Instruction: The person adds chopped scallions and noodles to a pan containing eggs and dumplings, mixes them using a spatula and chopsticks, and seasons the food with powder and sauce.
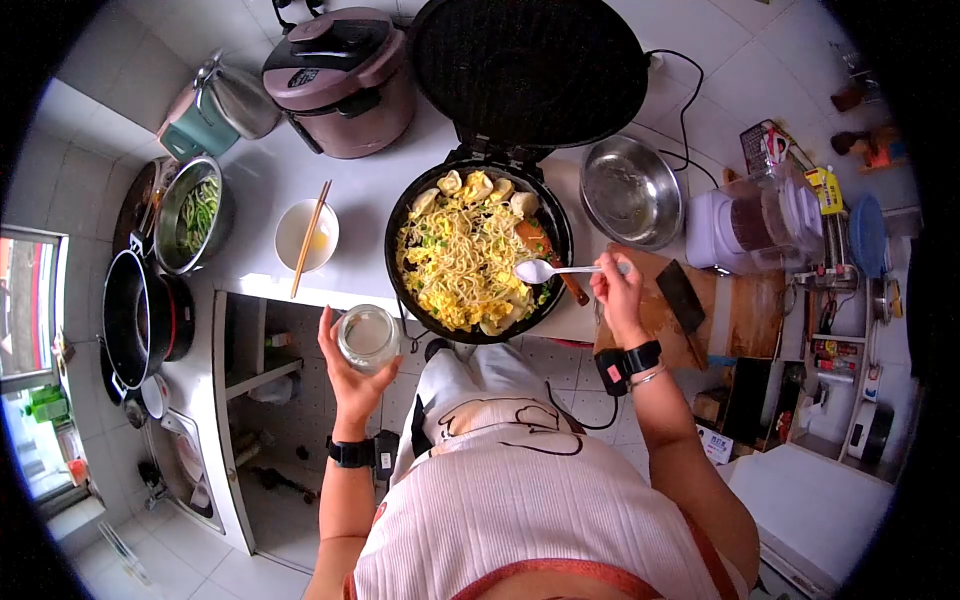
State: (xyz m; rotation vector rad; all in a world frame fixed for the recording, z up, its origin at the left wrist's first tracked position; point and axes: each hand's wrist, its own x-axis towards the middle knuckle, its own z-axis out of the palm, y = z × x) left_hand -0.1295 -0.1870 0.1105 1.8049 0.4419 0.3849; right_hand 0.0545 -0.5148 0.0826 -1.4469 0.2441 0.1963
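My left hand is wrapped round a glass jar, held upright near the counter's front edge with whitish contents. With my right hand I grip a white spoon by its handle. A small white heap fills the spoon's bowl, which hangs over the right side of an electric griddle. Noodles mixed with yellow egg and green bits lie in the griddle, with several dumplings along the far side. A wooden spatula rests in the food, its handle over the rim.
The griddle's raised black lid stands behind. Chopsticks lie across a white bowl. A steel basin, a cutting board and a knife are right; a rice cooker and greens are left.
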